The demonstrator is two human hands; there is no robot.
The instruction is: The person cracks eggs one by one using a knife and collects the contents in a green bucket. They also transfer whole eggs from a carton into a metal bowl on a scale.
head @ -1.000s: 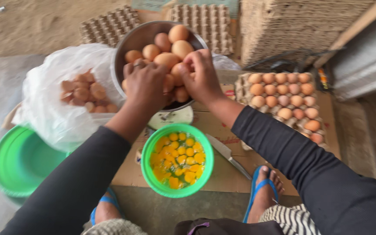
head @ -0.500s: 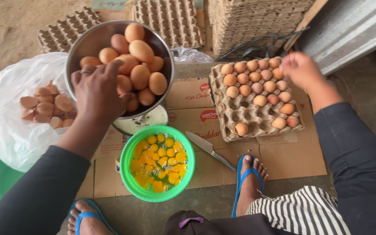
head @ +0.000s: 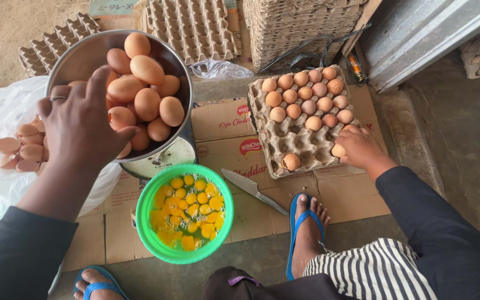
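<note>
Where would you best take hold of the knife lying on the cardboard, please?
Probably by the dark handle, coming from above on the side by the blue sandal. The knife lies flat, blade pointing up-left toward the green bowl, so that end is sharp.

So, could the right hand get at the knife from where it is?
Probably yes: the right hand rests on the egg tray, and the knife lies uncovered on the cardboard just beside it, nothing between.

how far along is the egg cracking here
Done: many yolks sit in the green bowl, and empty shells lie on the white bag. In hand: the right hand touches an egg at the egg tray; the left hand rests on the metal bowl. Left: whole eggs fill that bowl and half the tray.
</note>
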